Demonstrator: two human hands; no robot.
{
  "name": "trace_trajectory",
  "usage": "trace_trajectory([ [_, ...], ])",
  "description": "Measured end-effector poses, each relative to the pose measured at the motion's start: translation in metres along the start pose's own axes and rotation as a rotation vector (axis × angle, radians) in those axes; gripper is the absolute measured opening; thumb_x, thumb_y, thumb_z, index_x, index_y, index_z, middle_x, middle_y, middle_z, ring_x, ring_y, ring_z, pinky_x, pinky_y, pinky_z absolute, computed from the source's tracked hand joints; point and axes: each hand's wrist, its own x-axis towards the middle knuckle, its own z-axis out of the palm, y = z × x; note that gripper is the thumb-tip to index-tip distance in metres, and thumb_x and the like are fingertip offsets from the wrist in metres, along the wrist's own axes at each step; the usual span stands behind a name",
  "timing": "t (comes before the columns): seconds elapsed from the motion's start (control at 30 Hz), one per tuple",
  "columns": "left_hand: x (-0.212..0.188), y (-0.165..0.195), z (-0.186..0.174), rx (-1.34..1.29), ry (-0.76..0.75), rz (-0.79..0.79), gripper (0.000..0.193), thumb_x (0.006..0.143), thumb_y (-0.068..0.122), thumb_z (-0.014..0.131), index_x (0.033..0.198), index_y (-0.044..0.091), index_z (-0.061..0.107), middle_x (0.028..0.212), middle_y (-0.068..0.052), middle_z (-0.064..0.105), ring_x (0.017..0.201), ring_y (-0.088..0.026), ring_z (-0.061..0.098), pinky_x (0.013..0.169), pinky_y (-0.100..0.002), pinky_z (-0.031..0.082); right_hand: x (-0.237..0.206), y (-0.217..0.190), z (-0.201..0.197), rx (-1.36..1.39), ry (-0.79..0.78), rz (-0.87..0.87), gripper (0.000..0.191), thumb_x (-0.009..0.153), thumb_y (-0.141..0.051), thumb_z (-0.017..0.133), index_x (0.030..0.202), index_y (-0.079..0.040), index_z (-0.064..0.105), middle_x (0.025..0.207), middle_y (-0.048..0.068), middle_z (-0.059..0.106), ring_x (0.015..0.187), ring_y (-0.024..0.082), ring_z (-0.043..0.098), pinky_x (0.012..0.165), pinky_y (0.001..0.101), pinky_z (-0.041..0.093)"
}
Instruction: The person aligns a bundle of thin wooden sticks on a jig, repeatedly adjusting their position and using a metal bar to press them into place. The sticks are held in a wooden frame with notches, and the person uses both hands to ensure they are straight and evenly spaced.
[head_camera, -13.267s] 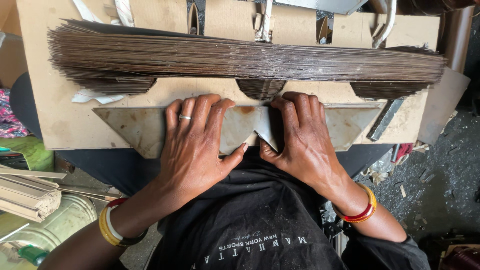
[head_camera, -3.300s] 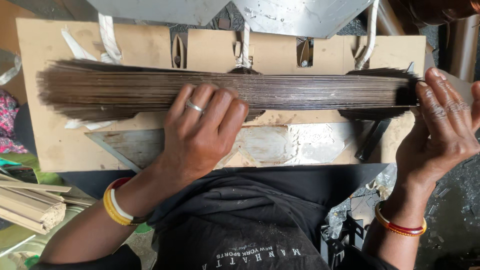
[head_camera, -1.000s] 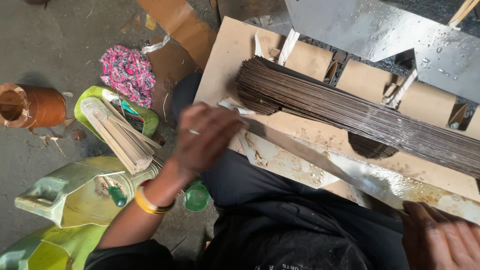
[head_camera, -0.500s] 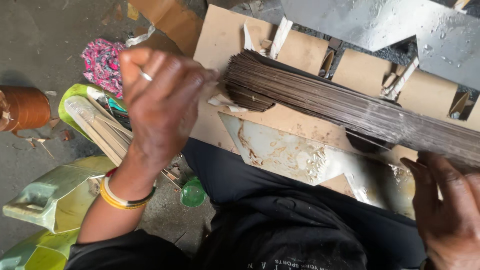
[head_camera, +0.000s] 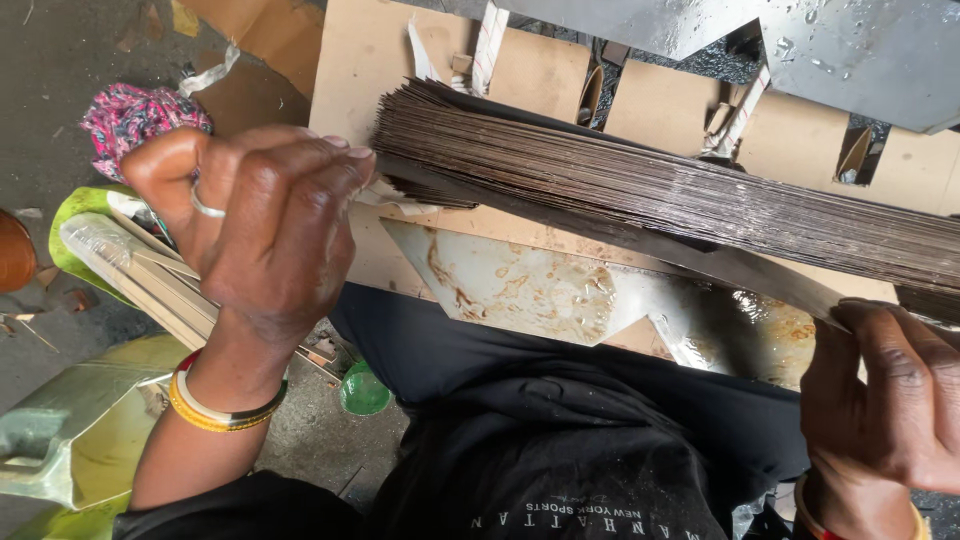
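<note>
Cardboard backing board (head_camera: 545, 75) carries the long dark stack of thin sheets (head_camera: 650, 190), squared since the hand left the pale strips. Left hand (head_camera: 265, 225) presses curled fingertips against its left end; right hand (head_camera: 890, 400) pinches the bottom sheet's right end.

A clear plastic-wrapped packet of pale flat strips (head_camera: 130, 275) lies at the left, below the counter, resting on a yellow-green plastic bag (head_camera: 75, 215). More crumpled yellow-green wrapping (head_camera: 70, 440) sits lower left. White print shows on the black shirt (head_camera: 590, 515).
</note>
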Motion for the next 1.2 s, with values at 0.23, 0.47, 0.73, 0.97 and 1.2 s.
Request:
trace_trajectory([
  [0.23,0.002,-0.008,0.0,0.033,-0.009,0.058,0.009,0.106,0.001,0.075,0.102,0.008,0.076,0.1,0.001,0.069,0.095,-0.013,0.061,0.098,-0.036,0.031,0.004,-0.001,0.009,-0.008,0.023,-0.02,0.014,0.105,-0.004,0.072,0.117,0.003,0.074,0.105,0.014,0.072,0.089,0.022,0.065,0.078,0.0295,0.049],
  [0.47,0.002,-0.009,0.007,0.196,0.122,0.18,0.01,0.093,0.005,0.079,0.088,0.012,0.074,0.088,0.002,0.068,0.088,-0.013,0.065,0.088,-0.036,0.034,0.011,-0.004,0.009,-0.017,0.021,-0.022,0.013,0.104,-0.007,0.073,0.114,0.002,0.075,0.105,0.013,0.074,0.087,0.022,0.065,0.077,0.0302,0.047],
  [0.73,0.009,-0.017,-0.001,0.093,-0.044,0.084,0.006,0.102,0.007,0.07,0.097,0.009,0.073,0.089,-0.001,0.058,0.085,-0.016,0.052,0.09,-0.035,0.036,0.022,-0.007,0.006,0.025,-0.048,-0.052,0.011,0.106,-0.006,0.075,0.113,0.002,0.075,0.105,0.011,0.074,0.091,0.021,0.066,0.08,0.0321,0.046],
  [0.97,-0.01,-0.02,0.006,0.013,-0.027,-0.006,0.014,0.105,0.0,0.07,0.095,0.008,0.074,0.089,-0.001,0.06,0.088,-0.016,0.055,0.092,-0.034,0.036,0.029,-0.007,0.001,0.006,-0.037,-0.097,0.012,0.105,-0.006,0.074,0.115,0.002,0.075,0.108,0.011,0.073,0.093,0.022,0.064,0.083,0.0291,0.046],
  [1.2,-0.009,-0.005,0.007,-0.089,-0.07,-0.078,0.009,0.103,0.0,0.077,0.099,0.007,0.078,0.099,-0.004,0.07,0.093,-0.019,0.057,0.091,-0.035,0.035,0.044,-0.014,-0.021,-0.094,-0.094,0.049,0.011,0.1,-0.002,0.074,0.11,-0.004,0.077,0.102,0.007,0.071,0.086,0.018,0.059,0.08,0.0286,0.042],
])
